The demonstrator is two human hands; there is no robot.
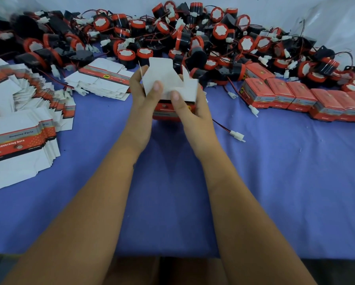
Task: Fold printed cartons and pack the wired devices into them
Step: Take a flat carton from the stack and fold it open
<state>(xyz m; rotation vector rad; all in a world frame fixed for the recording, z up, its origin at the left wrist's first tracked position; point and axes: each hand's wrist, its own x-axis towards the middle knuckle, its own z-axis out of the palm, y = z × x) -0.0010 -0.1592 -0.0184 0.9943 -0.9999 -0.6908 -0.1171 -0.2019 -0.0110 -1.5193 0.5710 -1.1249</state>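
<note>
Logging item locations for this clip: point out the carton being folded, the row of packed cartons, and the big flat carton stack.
carton being folded point(168, 81): head view, white inside of its open flaps.
row of packed cartons point(295, 95): head view, red top face.
flat carton stack point(18, 140): head view, printed band of top blank.

A red printed carton point(168, 112) sits in the middle of the frame, held up off the blue cloth, with its white flaps open and sticking up. Flat unfolded cartons point(22, 124) lie in fanned stacks on the left. Closed red cartons point(295, 97) stand side by side in a row on the right. Many red and black wired devices point(172, 36) lie heaped across the top.
</note>
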